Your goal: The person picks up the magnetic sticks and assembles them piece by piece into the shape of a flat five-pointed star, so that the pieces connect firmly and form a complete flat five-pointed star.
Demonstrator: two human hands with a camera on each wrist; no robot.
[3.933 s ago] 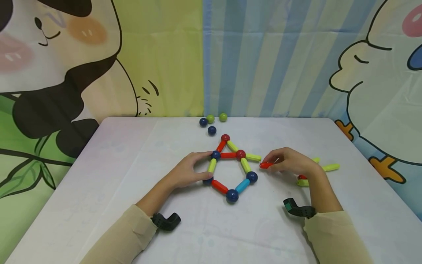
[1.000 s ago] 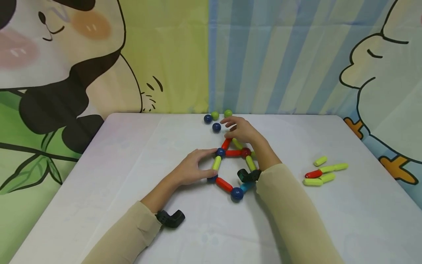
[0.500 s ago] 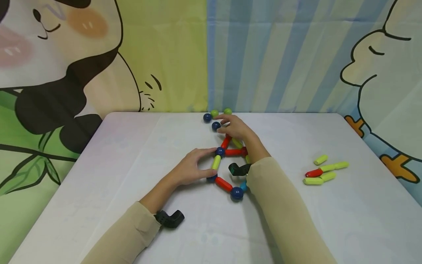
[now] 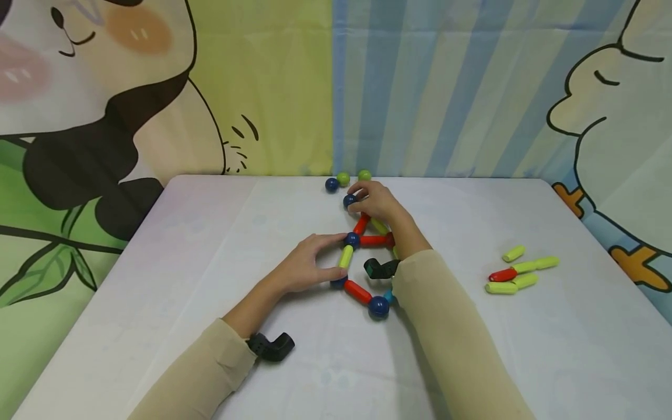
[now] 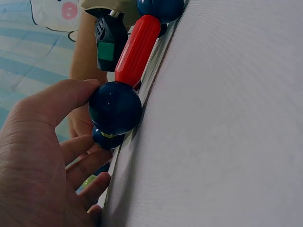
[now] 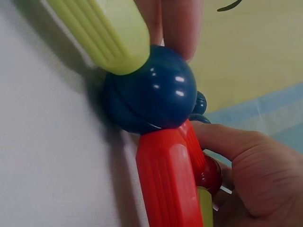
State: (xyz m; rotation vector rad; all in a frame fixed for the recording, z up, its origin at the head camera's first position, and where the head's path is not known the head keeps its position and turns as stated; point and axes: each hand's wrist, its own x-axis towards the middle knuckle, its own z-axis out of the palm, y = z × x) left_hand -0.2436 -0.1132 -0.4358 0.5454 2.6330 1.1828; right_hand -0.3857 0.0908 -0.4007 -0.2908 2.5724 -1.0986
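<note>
On the table lies a frame of magnetic balls and rods. My left hand [image 4: 304,267] spans its left side, thumb on the lower blue ball [image 5: 115,108] and forefinger at the upper blue ball [image 4: 352,240], a yellow-green rod [image 4: 346,256] between them. Beyond the frame's tip, my right hand [image 4: 379,201] pinches a loose blue ball [image 4: 349,201] between thumb and fingers. Red rods [image 4: 358,292] join more of the frame, down to a blue ball [image 4: 378,307] at the near corner. My right hand and sleeve hide the frame's right side.
Near the back edge sit another blue ball [image 4: 332,185] and two green balls [image 4: 343,178]. Off to the right lie several loose yellow-green rods [image 4: 514,253] and a red rod [image 4: 502,275]. A printed cloth [image 4: 262,87] hangs behind the white table [image 4: 210,233].
My right hand has gone from holding a red rod at the right to the back, where it has closed on the blue ball and shifted it slightly right. My left hand has stayed put.
</note>
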